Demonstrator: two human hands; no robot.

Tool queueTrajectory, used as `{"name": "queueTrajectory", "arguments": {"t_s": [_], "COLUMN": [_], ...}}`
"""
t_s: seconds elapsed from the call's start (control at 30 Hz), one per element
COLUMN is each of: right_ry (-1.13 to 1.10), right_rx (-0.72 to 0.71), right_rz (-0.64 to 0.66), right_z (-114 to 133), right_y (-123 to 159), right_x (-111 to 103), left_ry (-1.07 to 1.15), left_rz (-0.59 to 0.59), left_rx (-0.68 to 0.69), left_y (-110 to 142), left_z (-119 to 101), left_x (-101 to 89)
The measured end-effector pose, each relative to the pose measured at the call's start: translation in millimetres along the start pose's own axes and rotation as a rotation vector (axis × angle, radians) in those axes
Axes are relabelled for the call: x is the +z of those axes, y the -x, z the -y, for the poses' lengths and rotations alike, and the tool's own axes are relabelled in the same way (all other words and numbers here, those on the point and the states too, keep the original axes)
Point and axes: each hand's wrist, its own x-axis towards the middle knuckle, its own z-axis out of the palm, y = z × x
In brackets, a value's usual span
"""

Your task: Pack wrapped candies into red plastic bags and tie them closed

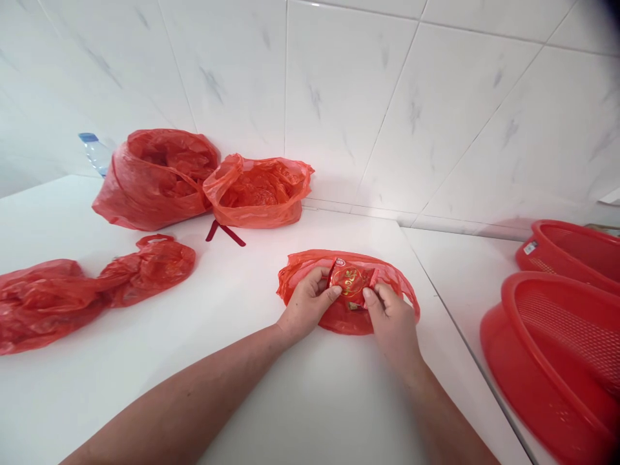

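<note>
A small red packet with gold print (351, 281) is pinched between both my hands above a flat, open red plastic bag (300, 271) lying on the white counter (232, 387). My left hand (307, 305) grips the packet's left edge with thumb and fingers. On the packet's right edge, my right hand (393, 321) holds on with its thumb on top. Both hands rest on the bag.
Two open red bags, one large (155, 177) and one smaller (256, 190), stand against the tiled wall. Crumpled red bags (87, 287) lie at the left. A clear bottle (97, 152) stands behind. Two red mesh baskets (562, 349) sit at the right.
</note>
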Motion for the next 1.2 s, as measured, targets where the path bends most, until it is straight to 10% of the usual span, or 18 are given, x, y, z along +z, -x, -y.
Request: {"name": "queueTrajectory", "arguments": {"t_s": [0.3, 0.57, 0.87, 1.2], "right_ry": [-0.006, 0.041, 0.315, 0.508], "right_rx": [-0.029, -0.062, -0.216, -0.098], "right_rz": [0.016, -0.147, 0.041, -0.365], "right_z": [2.4, -13.5, -32.7, -14.1], "right_y": [0.7, -10.1, -15.4, -18.7], "right_x": [-0.6, -4.8, 15.5, -26.1], "left_ry": [-0.193, -0.303, -0.501, -0.941], "left_rz": [-0.066, -0.351, -0.377, -0.239], "left_rx": [0.022, 0.153, 0.144, 0.336], "left_y": [-4.2, -9.3, -7.7, -8.4], "left_z": [3.9, 3.0, 9.5, 8.8], "left_x": [-4.3, -14.6, -15.2, -19.8]}}
